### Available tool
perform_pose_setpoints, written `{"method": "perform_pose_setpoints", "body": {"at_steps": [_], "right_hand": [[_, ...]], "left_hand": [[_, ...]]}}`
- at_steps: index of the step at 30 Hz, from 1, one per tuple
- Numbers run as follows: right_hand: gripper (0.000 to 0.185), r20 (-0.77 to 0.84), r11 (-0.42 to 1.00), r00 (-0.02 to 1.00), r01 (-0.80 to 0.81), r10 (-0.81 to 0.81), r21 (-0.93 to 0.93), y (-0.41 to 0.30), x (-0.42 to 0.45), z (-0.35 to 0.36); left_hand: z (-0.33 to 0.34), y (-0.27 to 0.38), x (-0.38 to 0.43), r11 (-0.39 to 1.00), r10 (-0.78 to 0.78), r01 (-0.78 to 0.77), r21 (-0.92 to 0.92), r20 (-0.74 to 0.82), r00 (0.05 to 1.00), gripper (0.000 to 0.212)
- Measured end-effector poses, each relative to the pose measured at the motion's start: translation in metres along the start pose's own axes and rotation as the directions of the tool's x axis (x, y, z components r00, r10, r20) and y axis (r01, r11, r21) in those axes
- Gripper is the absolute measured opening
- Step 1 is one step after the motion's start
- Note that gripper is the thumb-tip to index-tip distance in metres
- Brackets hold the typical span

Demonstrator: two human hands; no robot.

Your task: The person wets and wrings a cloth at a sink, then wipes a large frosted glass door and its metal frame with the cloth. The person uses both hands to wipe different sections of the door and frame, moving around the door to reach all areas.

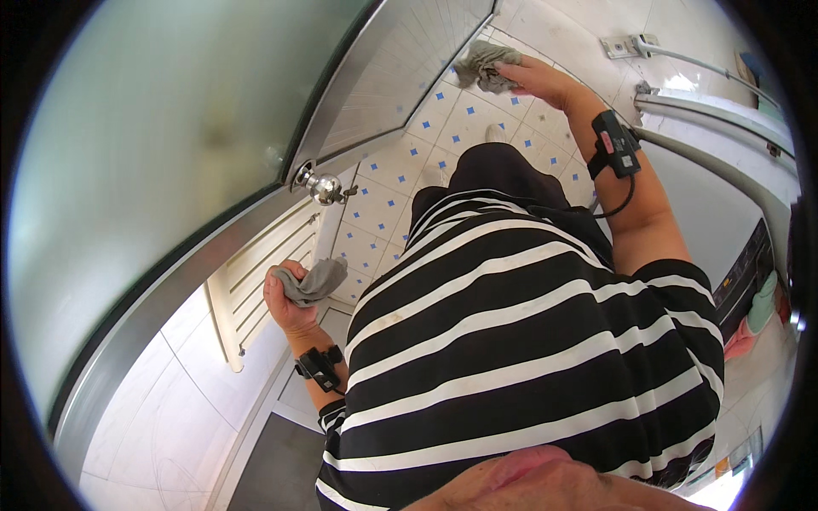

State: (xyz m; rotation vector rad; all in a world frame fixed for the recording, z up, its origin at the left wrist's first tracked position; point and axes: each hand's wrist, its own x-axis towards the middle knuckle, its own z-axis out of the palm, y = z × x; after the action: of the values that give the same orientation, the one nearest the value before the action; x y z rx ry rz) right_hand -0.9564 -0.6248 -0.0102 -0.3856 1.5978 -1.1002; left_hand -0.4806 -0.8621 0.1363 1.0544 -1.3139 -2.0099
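Note:
My left hand (289, 299) is closed on a crumpled grey cloth (314, 281), near a white slatted radiator and below the metal doorknob (324, 189). At the top, my right hand (533, 78) grips a second, grey-green cloth (489, 66), above the tiled floor and beside the bottom part of the frosted glass door (160, 108). Whether that cloth touches the door or the floor I cannot tell. Each forearm wears a strapped black device.
The door's metal frame (192, 287) curves across the left side. Behind it stands the white radiator (225, 319). A washing machine (696, 211) is at the right, near a wall-mounted metal rail (703, 61) and a pipe. The floor (473, 112) has small blue squares.

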Motion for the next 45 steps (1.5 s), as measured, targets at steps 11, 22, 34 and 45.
{"method": "perform_pose_setpoints", "body": {"at_steps": [11, 22, 34, 45], "right_hand": [[0.042, -0.354, 0.965, 0.905, 0.175, -0.235, -0.194, 0.032, -0.001, 0.032], [0.049, -0.674, 0.647, 0.197, 0.556, -0.712, -0.522, -0.032, 0.168, 0.202], [0.031, -0.65, 0.749, 0.451, 0.595, -0.611, -0.29, 0.005, 0.114, 0.289], [0.039, -0.686, 0.847, 0.623, 0.532, -0.375, 0.021, -0.011, 0.115, 0.286]], "left_hand": [[0.009, 0.046, 0.029, 0.743, 0.335, -0.225, 0.63, -0.06, 0.94, 0.026], [0.008, 0.074, 0.068, 0.096, 0.714, -0.468, 0.878, 0.267, 0.647, 0.032], [0.017, 0.074, 0.074, 0.147, 0.744, -0.589, 0.795, 0.303, 0.595, 0.031], [0.011, 0.076, 0.074, 0.133, 0.704, -0.592, 0.795, 0.345, 0.621, 0.029]]}}
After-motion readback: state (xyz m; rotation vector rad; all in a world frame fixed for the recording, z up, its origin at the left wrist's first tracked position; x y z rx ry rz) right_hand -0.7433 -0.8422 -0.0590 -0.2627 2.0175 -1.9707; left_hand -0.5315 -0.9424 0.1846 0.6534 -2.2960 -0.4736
